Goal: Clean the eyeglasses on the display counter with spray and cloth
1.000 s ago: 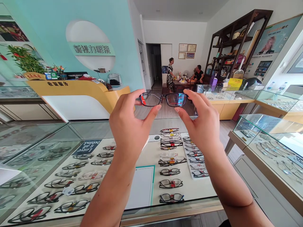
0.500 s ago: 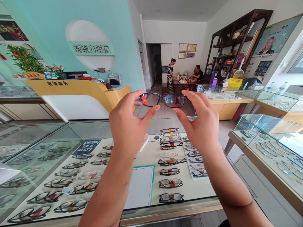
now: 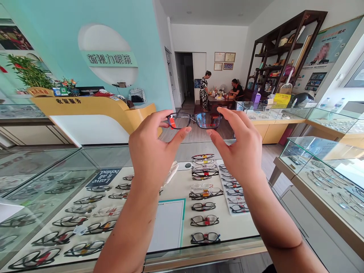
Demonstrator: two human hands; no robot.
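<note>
A pair of dark-framed eyeglasses [image 3: 209, 120] is held up in front of me, above the far edge of the glass display case. My left hand [image 3: 152, 146] grips its left end, index finger on top and thumb below. At the right end my right hand [image 3: 239, 142] pinches the frame the same way. An orange-red tag sits on the left lens, and the right lens carries red print and a bluish reflection. Beneath my arms, rows of eyeglasses [image 3: 204, 220] with coloured tags lie inside the case, beside a white sheet with a teal border [image 3: 167, 225].
More glass cases stand on the right [image 3: 321, 170] and along the left. A yellow-and-white counter [image 3: 93, 121] is ahead on the left. Two people [image 3: 204, 89] are at a cluttered table in the back, near a dark wooden shelf [image 3: 275, 57].
Both hands and the eyeglasses have shifted very slightly to the left. The lenses are tilted a little differently, so the reflection in the right lens has changed. The grip is the same.
</note>
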